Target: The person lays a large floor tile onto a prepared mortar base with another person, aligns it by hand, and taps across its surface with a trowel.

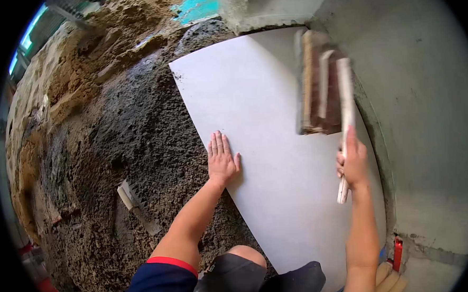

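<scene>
A large pale floor tile (263, 102) lies on dark, crumbly mortar beside the wall. My left hand (223, 160) rests flat near the tile's left edge, fingers stretched out. My right hand (354, 161) is wrapped round the light wooden handle of a big mallet (329, 88) with a brown, block-shaped head. Motion blurs the head, which is over the far right part of the tile; I cannot tell whether it touches. A trowel (134, 204) with a pale handle lies on the mortar to the left of my left arm.
Loose damp mortar (138, 135) spreads across the left, with a heap of brown sand (67, 91) behind it. A grey wall (422, 99) runs along the tile's right side. A red object (397, 252) stands by the wall at lower right. My knees (241, 275) are at the near edge.
</scene>
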`<control>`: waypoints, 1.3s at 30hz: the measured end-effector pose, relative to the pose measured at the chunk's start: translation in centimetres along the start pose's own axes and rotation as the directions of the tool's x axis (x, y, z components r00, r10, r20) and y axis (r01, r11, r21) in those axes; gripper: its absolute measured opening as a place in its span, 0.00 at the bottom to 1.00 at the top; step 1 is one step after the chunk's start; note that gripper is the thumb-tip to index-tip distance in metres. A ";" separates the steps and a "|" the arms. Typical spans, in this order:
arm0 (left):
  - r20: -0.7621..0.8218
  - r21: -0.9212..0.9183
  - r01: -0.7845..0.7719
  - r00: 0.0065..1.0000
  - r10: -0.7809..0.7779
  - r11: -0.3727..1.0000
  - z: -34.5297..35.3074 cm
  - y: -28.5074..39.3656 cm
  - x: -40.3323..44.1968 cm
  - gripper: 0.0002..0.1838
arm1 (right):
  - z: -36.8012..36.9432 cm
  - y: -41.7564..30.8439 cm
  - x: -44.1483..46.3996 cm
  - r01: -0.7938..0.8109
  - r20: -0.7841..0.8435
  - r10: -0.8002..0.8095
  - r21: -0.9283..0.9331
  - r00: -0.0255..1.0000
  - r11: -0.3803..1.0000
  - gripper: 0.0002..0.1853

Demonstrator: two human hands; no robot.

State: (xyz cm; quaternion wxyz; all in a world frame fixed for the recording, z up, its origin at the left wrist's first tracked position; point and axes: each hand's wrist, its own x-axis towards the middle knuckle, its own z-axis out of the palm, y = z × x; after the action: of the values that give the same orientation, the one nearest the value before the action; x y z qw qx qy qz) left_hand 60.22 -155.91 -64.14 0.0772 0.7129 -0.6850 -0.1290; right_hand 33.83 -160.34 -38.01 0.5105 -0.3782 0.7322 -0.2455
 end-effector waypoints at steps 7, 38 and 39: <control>-0.031 0.087 0.002 1.000 0.000 0.996 0.0 0.5 -0.3 0.41 | -2.4 26.3 1.4 0.121 -0.309 -0.284 -0.455 0.908 0.882 0.32; -0.093 0.410 -0.476 0.827 0.555 0.778 11.3 10.0 -7.5 0.41 | -10.9 28.2 -14.2 -0.133 -0.261 0.164 0.132 0.951 0.982 0.38; -0.064 0.423 -0.496 0.819 0.571 0.758 10.9 9.9 -7.8 0.41 | -12.1 27.2 -17.8 -0.111 -0.237 0.137 0.118 0.962 0.987 0.37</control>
State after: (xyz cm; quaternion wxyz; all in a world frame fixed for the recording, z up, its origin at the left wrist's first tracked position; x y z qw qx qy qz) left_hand 47.36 -147.87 -71.06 0.0329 0.4967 -0.8610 0.1047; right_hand 17.76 -130.20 -43.95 0.4497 -0.2715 0.7980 -0.2955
